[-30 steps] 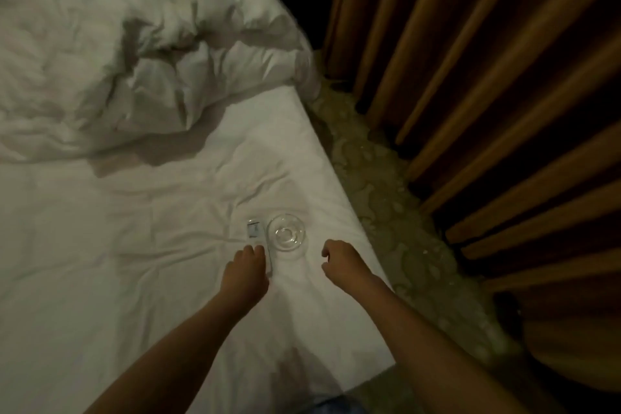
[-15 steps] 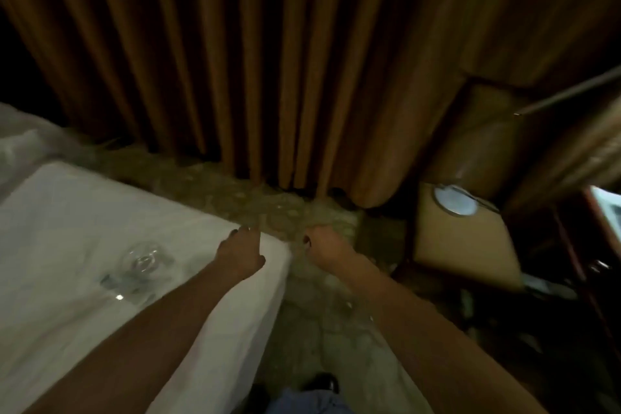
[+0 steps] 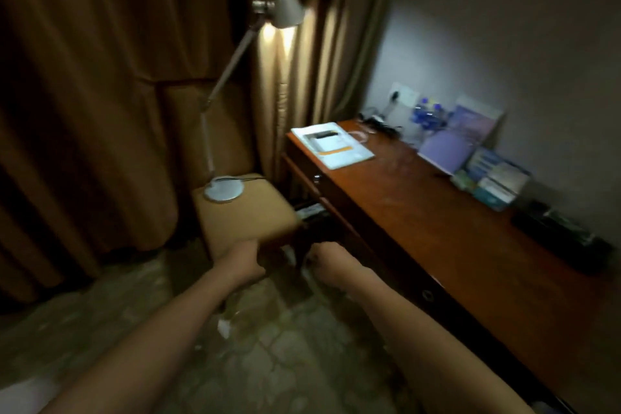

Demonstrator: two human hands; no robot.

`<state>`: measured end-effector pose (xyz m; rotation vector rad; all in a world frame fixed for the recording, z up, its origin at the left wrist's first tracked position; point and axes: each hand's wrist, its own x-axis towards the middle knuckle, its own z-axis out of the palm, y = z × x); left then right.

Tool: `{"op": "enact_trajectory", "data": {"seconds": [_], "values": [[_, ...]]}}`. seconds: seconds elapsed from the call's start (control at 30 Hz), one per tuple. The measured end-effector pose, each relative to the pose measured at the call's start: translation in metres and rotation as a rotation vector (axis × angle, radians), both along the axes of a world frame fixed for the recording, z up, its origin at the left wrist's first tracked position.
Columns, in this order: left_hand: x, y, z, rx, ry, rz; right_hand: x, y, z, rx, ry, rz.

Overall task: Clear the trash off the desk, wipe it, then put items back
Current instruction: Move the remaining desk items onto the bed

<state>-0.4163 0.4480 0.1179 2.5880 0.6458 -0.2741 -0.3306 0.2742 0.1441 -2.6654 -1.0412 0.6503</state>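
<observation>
Both hands, left (image 3: 242,262) and right (image 3: 327,260), hang loosely curled (empty) beside the desk (image 3: 437,218).

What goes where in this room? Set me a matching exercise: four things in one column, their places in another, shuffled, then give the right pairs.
Things:
1. desk lamp
2. white booklet
3. purple folder
4. black box

Places:
A. propped against the wall at the back of the desk
B. on the desk's near right part, by the wall
C. base standing on the chair seat
D. flat on the desk's far left corner

Pairs: 1-C, 2-D, 3-A, 4-B
</observation>
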Motion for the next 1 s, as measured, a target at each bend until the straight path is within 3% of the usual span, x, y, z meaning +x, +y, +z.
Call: {"op": "enact_trajectory", "data": {"seconds": [0.17,0.43,0.7,1.0], "values": [[0.114,-0.105,0.000,0.040,-0.006,-0.275,0.081,-0.127,0.007,-0.008,-0.008,-0.238],[0.236,-0.232,-0.001,0.079,0.031,-0.630,0.132,-0.262,-0.026,-0.010,-0.011,-0.609],[0.344,-0.311,-0.024,0.066,0.048,-0.876,0.204,-0.324,-0.055,-0.045,0.016,-0.825],[0.505,-0.367,-0.020,0.075,0.003,-0.974,0.311,-0.383,-0.052,-0.047,0.022,-1.115]]}}
